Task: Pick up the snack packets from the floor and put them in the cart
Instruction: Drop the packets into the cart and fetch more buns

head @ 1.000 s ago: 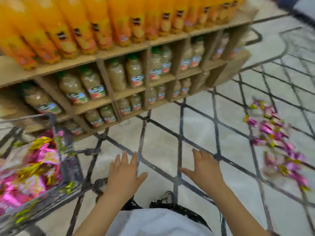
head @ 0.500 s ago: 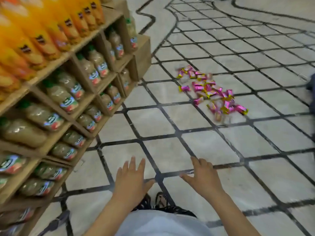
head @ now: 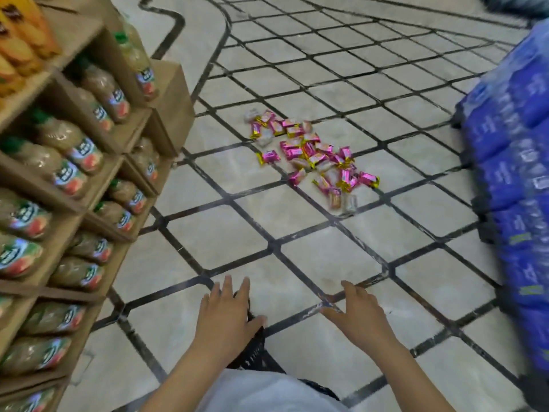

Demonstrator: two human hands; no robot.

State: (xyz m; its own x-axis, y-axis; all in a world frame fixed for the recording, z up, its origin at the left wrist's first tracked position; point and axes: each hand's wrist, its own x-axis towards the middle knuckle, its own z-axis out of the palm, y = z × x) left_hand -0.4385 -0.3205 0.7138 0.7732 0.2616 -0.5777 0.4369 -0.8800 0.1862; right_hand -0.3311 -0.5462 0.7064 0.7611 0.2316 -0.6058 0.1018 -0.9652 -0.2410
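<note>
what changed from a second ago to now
The view swung right: the cart has left the frame, the snack packets now lie ahead on the floor instead of far right, and blue packs appeared on the right. Nothing was picked up. Left hand and right hand stayed open and empty.

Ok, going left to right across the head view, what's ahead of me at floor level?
Wooden shelf stocked with juice bottles → pile of pink and gold snack packets scattered on the tiled floor → stack of blue wrapped packs.
</note>
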